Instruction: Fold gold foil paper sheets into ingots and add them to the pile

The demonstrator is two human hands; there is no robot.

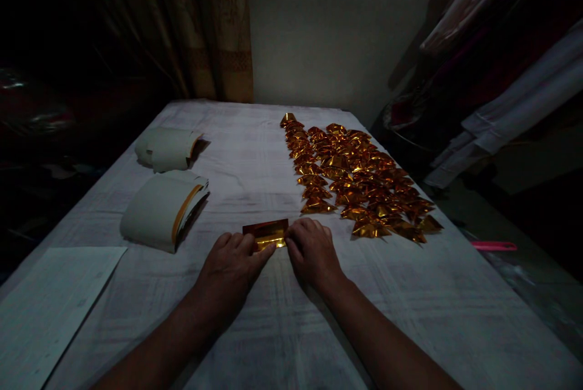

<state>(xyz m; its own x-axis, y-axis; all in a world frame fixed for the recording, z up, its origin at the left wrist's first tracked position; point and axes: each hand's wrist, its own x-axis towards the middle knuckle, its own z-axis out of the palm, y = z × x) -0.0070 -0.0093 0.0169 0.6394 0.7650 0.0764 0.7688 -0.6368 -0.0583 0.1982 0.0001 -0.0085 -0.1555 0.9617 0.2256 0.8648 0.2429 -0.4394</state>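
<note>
Light: dim. Gold foil strip (272, 231) at centre of frame, just below mid-height, lying across the white cloth-covered surface (246, 171); long edges run roughly left to right. Darker band on far side, brighter band on near side, with a line between that reads as a crease.

Left hand (231, 261): gripping the strip's left end, fingers curled over, thumb laid along the near edge. Right hand (314, 251): fingers bent in at the right end, thumb tucked close; contact there appears firm, but whether it pinches or only presses cannot be told.

Step in hand (judgement): folding the foil, one piece partway through. The next move seems to call for both ends kept level while the thumbs run the crease flat; thin foil would probably skew if one end slipped.

Right of centre: many folded gold pieces (364, 174), pointed at the ends, close together; a separate column of them (306, 165) stands along the left side of the group. None under the hands.

Left of frame: two curved grey-backed stacks (157, 208), one behind the other, the nearer showing an orange edge. Lower left: flat pale sheet (54, 311).
</note>
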